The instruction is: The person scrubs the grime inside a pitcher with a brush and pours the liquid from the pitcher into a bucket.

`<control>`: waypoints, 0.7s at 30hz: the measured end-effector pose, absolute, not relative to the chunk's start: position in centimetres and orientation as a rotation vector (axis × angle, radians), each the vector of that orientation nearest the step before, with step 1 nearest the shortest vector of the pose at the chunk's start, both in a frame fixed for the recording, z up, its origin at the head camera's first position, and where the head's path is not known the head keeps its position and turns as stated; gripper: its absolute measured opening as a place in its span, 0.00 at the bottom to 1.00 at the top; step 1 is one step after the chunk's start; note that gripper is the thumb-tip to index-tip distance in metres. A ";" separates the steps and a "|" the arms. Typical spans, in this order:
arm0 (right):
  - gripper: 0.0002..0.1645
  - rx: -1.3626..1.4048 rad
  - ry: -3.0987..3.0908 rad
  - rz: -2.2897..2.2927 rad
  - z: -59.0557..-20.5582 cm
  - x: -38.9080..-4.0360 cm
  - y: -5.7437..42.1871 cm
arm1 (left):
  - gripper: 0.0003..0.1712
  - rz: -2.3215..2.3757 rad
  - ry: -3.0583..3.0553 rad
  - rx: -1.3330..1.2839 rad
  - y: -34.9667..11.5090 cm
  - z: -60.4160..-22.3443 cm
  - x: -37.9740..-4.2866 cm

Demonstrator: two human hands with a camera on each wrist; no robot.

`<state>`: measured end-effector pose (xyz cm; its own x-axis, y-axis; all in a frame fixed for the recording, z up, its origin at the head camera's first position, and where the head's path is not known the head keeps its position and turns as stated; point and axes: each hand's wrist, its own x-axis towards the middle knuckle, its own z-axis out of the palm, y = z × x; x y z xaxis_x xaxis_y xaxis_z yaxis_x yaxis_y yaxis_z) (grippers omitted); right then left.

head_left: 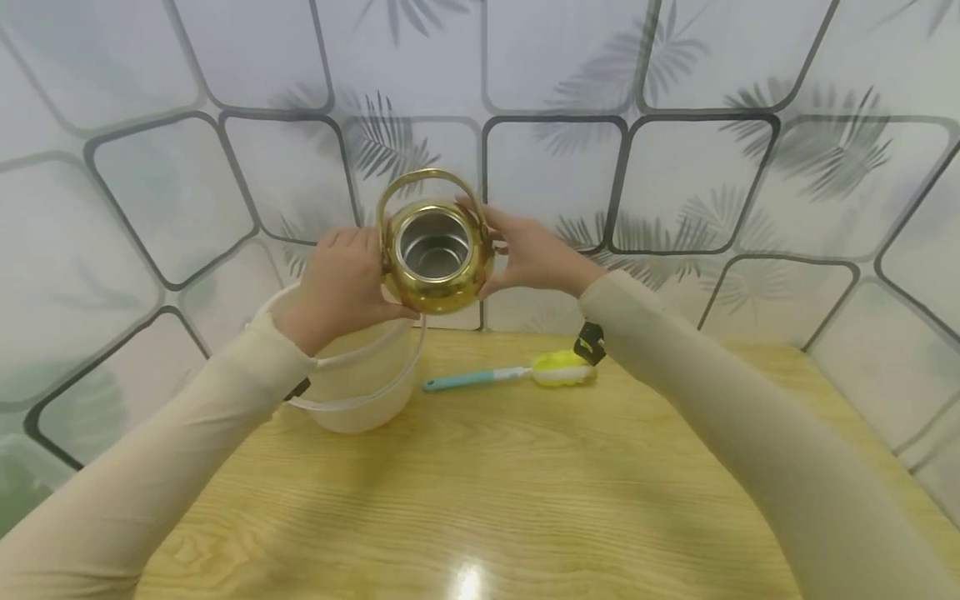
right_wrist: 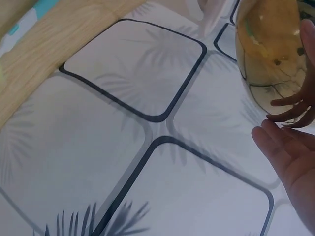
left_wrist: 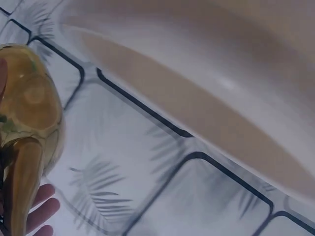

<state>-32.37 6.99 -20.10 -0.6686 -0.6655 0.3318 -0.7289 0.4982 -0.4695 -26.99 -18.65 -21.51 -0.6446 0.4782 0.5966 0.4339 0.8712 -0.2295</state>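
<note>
A shiny gold teapot [head_left: 438, 297] is held up above the table, with its round steel-lined mouth tilted toward the head camera and its arched handle [head_left: 431, 175] raised. My left hand [head_left: 337, 279] grips its left side, thumb beneath the belly. On the opposite side my right hand [head_left: 536, 254] holds it between thumb and fingers. The left wrist view catches part of the gold body [left_wrist: 34, 98] with fingertips below. In the right wrist view, fingers [right_wrist: 278, 140] touch the belly, which mirrors them. The teapot's far side is hidden.
A translucent white bucket [head_left: 360, 417] stands on the wooden table [head_left: 525, 483] below my left hand, its wire-like handle lowered. To its right lies a bottle brush [head_left: 465, 380] with a teal handle and yellow sponge head. A patterned wall [head_left: 555, 183] rises behind the table.
</note>
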 end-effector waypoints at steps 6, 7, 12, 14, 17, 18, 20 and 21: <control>0.72 1.188 -2.631 0.770 -19.8 -32.8 4.5 | 0.57 0.111 -2.165 -0.636 -20.9 -22.1 -27.4; 0.71 1.198 -2.621 0.776 -19.8 -32.9 4.1 | 0.57 0.117 -2.147 -0.626 -21.3 -22.2 -27.4; 0.71 1.281 -2.545 0.824 -20.0 -33.6 2.1 | 0.61 0.140 -2.105 -0.582 -23.0 -22.6 -27.4; 0.70 1.314 -2.522 0.843 -20.1 -33.8 1.4 | 0.62 0.160 -2.093 -0.567 -23.6 -22.7 -27.4; 0.71 1.327 -2.519 0.862 -20.3 -33.9 0.4 | 0.62 0.201 -2.066 -0.547 -24.3 -22.8 -27.4; 0.71 1.324 -2.521 0.864 -20.3 -33.9 0.1 | 0.62 0.215 -2.056 -0.542 -24.5 -22.9 -27.4; 0.72 1.317 -2.517 0.861 -20.5 -34.0 -0.4 | 0.61 0.222 -2.041 -0.540 -24.9 -22.9 -27.5; 0.72 1.313 -2.517 0.860 -20.5 -34.1 -0.7 | 0.61 0.225 -2.034 -0.539 -25.1 -23.0 -27.5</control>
<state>-34.06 -0.71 -20.53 -0.5955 -0.6950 0.4029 -0.7962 0.4439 -0.4110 -27.49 -25.09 -22.98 -0.4200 0.4628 0.7807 0.2808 0.8843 -0.3731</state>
